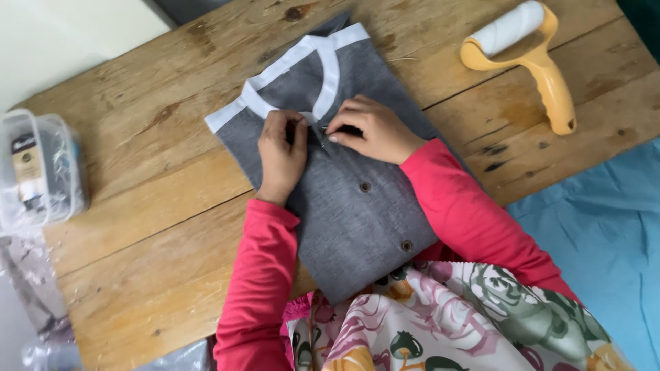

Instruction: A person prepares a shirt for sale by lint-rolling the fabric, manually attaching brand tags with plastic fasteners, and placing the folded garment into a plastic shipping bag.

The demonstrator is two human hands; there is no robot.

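grey shirt (357,206) lies folded flat on the wooden tabletop (137,227), collar toward the far edge, hem hanging just over the near edge at the person's lap. white collar band (323,65) is neat and symmetrical. two dark buttons (365,186) show on the placket below the hands; both look fastened.

state of work, as judged: folding appears done, lower placket closed. attention is at the top of the placket, just under the collar opening, so that closure looks unfinished. cannot tell whether a button or a pin is being handled; a thin, slightly shiny sliver shows between the fingertips, too small to identify.

left hand (280,152): fingers curled together, tips pressing down on the cloth at the collar base. right hand (375,130): fingertips pinched together on the placket edge, touching the shirt, just beside the left fingertips. both hands rest on the shirt's upper middle; the shirt runs from under them back toward the person.

other items: yellow-handled lint roller (529,51) near the far right corner, well apart from the shirt. clear plastic box (41,168) at the left edge, contents unclear. blue cloth (598,227) beyond the right edge.
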